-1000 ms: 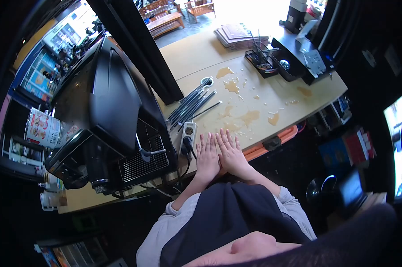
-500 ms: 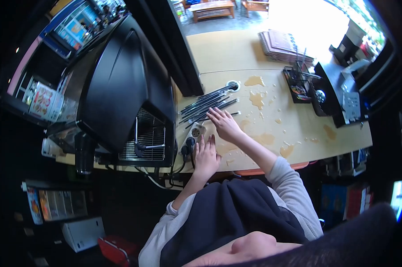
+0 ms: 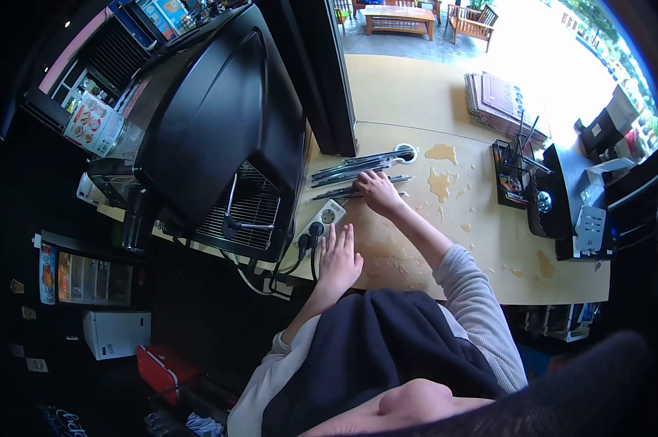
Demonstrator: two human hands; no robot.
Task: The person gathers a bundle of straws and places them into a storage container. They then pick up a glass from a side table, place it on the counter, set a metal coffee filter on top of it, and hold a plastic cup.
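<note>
A pile of thin black straws (image 3: 343,173), seemingly in clear wrappers, lies on the wooden counter. My right hand (image 3: 377,188) rests on the near side of the pile, its fingers bent and closed round some of the straws; the fingertips are partly hidden. Just in front of the pile is a white power strip (image 3: 330,213) with black plugs (image 3: 315,229) in its near end. Beside those plugs my left hand (image 3: 340,256) lies flat on the counter, fingers stretched out and holding nothing. A round white-rimmed cable hole (image 3: 406,153) sits at the far end of the straws.
Brown liquid puddles (image 3: 439,183) spread over the counter (image 3: 409,95). A large black coffee machine (image 3: 205,131) stands left, by a dark post (image 3: 310,80). Folders (image 3: 500,102) are stacked at the back right, near a black desk organizer (image 3: 511,175) and a black box (image 3: 558,204).
My right hand's fingers have gone from stretched out to bent over the straws, and some straws have shifted. My left hand stays by the power strip. The camera view has turned slightly.
</note>
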